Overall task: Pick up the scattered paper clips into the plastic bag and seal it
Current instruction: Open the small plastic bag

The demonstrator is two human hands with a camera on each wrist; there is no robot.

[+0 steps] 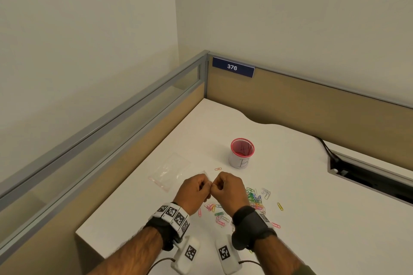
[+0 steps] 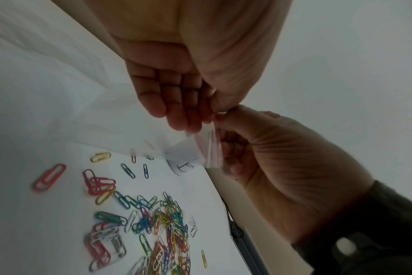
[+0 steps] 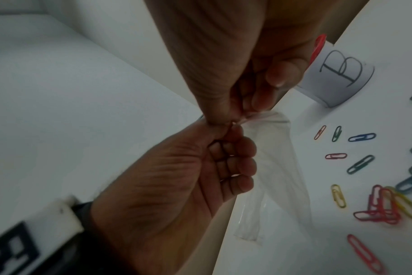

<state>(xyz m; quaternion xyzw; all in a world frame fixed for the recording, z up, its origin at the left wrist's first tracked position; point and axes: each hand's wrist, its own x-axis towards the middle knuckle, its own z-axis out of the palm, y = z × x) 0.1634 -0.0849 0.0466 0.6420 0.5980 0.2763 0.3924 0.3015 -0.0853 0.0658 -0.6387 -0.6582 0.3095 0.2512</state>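
Both hands are raised together over the white desk [image 1: 290, 163]. My left hand [image 1: 206, 185] and right hand [image 1: 216, 186] pinch the top edge of a small clear plastic bag [image 3: 278, 158] with a red zip strip, thumbs nearly touching. The bag [image 2: 208, 148] hangs below the fingers, with nothing visible inside it. In the head view only a faint corner of the bag [image 1: 206, 174] shows. Several coloured paper clips [image 1: 253, 200] lie scattered under and right of my right hand, also seen as a pile of clips [image 2: 162, 221]. One pink clip [image 1: 218, 169] lies beyond the hands.
A red mesh cup [image 1: 242, 154] with a white label marked B stands behind the clips. More clear bags [image 1: 168, 173] lie flat at the left. Partition walls [image 1: 290, 100] close the desk's back and left. A cable slot [image 1: 368, 176] opens at the right.
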